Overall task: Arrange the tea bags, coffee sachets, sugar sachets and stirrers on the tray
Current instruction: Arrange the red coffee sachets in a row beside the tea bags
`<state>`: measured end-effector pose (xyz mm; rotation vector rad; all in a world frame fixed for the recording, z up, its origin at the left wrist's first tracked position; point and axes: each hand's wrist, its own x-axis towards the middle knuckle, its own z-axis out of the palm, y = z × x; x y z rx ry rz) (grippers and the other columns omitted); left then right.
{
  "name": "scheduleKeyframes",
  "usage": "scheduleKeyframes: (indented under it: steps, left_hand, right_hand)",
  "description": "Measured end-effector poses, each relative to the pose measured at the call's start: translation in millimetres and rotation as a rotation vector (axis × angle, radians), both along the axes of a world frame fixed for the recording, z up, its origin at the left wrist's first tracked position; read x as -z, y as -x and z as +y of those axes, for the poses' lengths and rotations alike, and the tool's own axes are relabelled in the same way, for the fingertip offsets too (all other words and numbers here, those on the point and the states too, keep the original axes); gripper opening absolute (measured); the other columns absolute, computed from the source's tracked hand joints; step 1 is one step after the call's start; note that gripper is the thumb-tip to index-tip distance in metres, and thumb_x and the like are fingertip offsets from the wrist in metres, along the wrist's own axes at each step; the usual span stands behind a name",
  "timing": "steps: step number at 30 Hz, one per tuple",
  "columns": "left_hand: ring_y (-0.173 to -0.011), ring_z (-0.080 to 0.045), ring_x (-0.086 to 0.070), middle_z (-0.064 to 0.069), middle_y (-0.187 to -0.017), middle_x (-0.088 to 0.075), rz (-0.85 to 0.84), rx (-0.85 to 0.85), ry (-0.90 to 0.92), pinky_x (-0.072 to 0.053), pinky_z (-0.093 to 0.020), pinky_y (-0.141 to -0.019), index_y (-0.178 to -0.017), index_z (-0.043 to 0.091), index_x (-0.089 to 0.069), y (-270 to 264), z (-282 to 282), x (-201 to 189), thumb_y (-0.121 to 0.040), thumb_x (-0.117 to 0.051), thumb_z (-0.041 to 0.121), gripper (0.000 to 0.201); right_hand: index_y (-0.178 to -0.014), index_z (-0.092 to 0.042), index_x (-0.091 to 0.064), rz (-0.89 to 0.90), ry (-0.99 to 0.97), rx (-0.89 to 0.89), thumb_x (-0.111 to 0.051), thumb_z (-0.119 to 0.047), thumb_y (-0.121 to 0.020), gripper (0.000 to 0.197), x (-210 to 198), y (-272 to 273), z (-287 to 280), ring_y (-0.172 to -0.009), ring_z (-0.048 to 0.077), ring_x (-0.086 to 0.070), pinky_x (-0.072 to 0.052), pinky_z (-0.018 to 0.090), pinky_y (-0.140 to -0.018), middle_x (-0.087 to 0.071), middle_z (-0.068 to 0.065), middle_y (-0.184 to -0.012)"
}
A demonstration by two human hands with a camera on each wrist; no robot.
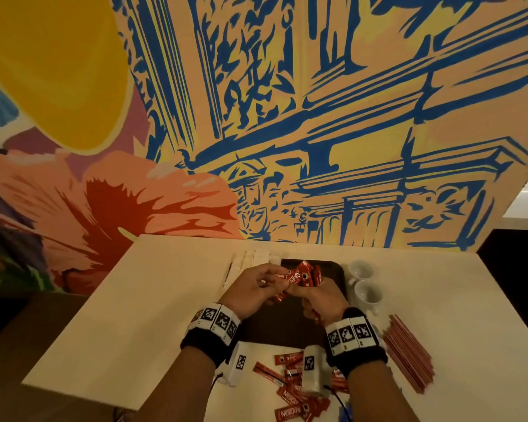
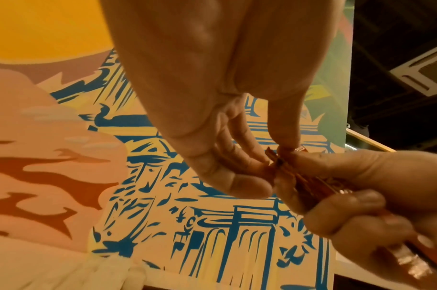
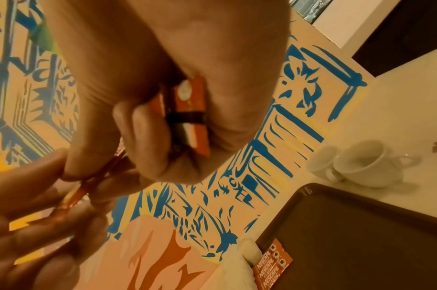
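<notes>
- Red coffee sachets (image 1: 299,277) are fanned between both hands above the dark tray (image 1: 333,277) in the head view. The left hand (image 1: 250,289) pinches one end and the right hand (image 1: 320,301) clasps the bunch. Loose sachets (image 1: 290,388) reading "NESCAFE" lie near the front edge of the pale worktop (image 1: 134,300). Bare worktop spreads to the left. Two white cups (image 1: 365,281) stand just right of the tray, and the stirrers (image 1: 409,354) lie by the right wrist.
- Left wrist view: thumb and fingertips (image 2: 252,188) nip the sachet ends where the other hand meets them; a painted mural (image 2: 212,225) fills the background.
- Right wrist view: fingers are curled round the bunch, and three sachets on the tray (image 3: 271,268) read "NESCAFE CLASSIC" at its corner, beside white packets (image 3: 234,264).
</notes>
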<state>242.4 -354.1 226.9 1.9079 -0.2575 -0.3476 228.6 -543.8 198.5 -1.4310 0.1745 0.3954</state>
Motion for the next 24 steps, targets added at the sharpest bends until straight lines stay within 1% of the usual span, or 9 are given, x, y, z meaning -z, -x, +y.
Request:
scheduleKeyframes:
  steps: [4,7,9,11,13,15,18,20,24]
  left_hand:
    - [-0.094,-0.019,-0.071,-0.004,-0.108,-0.070,0.025,-0.020,0.081,-0.061,-0.033,-0.077,-0.112,0.017,-0.073,-1,3,7,-0.094,-0.067,0.014,0.018]
    - [-0.092,-0.015,-0.071,-0.003,-0.108,-0.071,0.038,0.005,0.096,-0.060,-0.029,-0.075,-0.109,0.015,-0.073,-9,3,10,-0.094,-0.067,0.010,0.017]
    - [-0.090,-0.015,-0.070,-0.005,-0.109,-0.071,0.040,0.020,0.096,-0.059,-0.027,-0.074,-0.108,0.016,-0.073,-18,4,14,-0.094,-0.066,0.008,0.018]
    - [-0.088,-0.017,-0.068,-0.007,-0.109,-0.070,0.039,0.001,0.071,-0.058,-0.027,-0.074,-0.110,0.018,-0.073,-28,8,18,-0.095,-0.064,0.008,0.019]
    - [-0.089,-0.018,-0.068,-0.006,-0.105,-0.069,0.036,-0.038,0.060,-0.058,-0.027,-0.074,-0.112,0.023,-0.071,-39,15,25,-0.097,-0.062,0.010,0.021]
    - [-0.091,-0.018,-0.067,-0.004,-0.100,-0.070,0.033,-0.076,0.056,-0.056,-0.023,-0.071,-0.110,0.027,-0.070,-49,22,33,-0.099,-0.060,0.010,0.023]
    - [-0.088,-0.016,-0.065,-0.005,-0.100,-0.071,0.073,-0.115,0.026,-0.052,-0.018,-0.067,-0.103,0.024,-0.072,-63,33,50,-0.099,-0.056,0.004,0.025]
    - [-0.086,-0.015,-0.066,-0.007,-0.104,-0.071,0.105,-0.143,-0.047,-0.052,-0.017,-0.065,-0.098,0.022,-0.073,-73,41,63,-0.099,-0.055,0.001,0.028]
    - [-0.075,-0.016,-0.064,-0.003,-0.094,-0.071,0.212,-0.209,-0.144,-0.056,-0.019,-0.065,-0.094,0.015,-0.076,-94,55,88,-0.097,-0.057,0.002,0.023]
  right_hand:
    - [-0.083,-0.013,-0.061,0.056,-0.053,-0.017,-0.082,-0.022,-0.085,0.023,9,-3,1,-0.046,0.011,-0.042,-0.035,0.023,-0.043,-0.049,-0.001,-0.056]
    - [-0.095,-0.011,-0.063,0.114,-0.117,-0.027,-0.082,-0.027,-0.084,0.027,15,-7,2,-0.051,0.010,-0.045,-0.035,0.023,-0.044,-0.055,0.000,-0.064]
    - [-0.103,-0.010,-0.064,0.165,-0.216,-0.029,-0.076,-0.032,-0.089,0.029,20,-11,2,-0.052,0.009,-0.045,-0.035,0.020,-0.042,-0.062,0.001,-0.075]
    - [-0.111,-0.009,-0.063,0.227,-0.376,-0.023,-0.069,-0.034,-0.094,0.030,26,-18,-2,-0.051,0.008,-0.043,-0.033,0.018,-0.038,-0.063,0.004,-0.083]
    - [-0.112,-0.008,-0.062,0.288,-0.505,-0.005,-0.064,-0.029,-0.095,0.028,32,-26,-6,-0.049,0.008,-0.043,-0.032,0.018,-0.036,-0.059,0.005,-0.083]
    - [-0.106,-0.005,-0.060,0.338,-0.567,0.029,-0.057,-0.025,-0.092,0.025,37,-33,-8,-0.048,0.011,-0.045,-0.033,0.020,-0.036,-0.055,0.006,-0.080]
    - [-0.100,-0.005,-0.060,0.381,-0.566,0.115,-0.052,-0.023,-0.089,0.022,44,-44,-4,-0.053,0.018,-0.051,-0.041,0.023,-0.040,-0.054,0.008,-0.076]
    - [-0.102,-0.003,-0.062,0.403,-0.492,0.214,-0.053,-0.019,-0.095,0.020,51,-52,-2,-0.061,0.022,-0.058,-0.049,0.029,-0.047,-0.057,0.010,-0.077]
    - [-0.111,-0.002,-0.068,0.432,-0.348,0.378,-0.062,-0.017,-0.098,0.021,75,-69,-3,-0.080,0.029,-0.068,-0.059,0.040,-0.064,-0.066,0.019,-0.094]
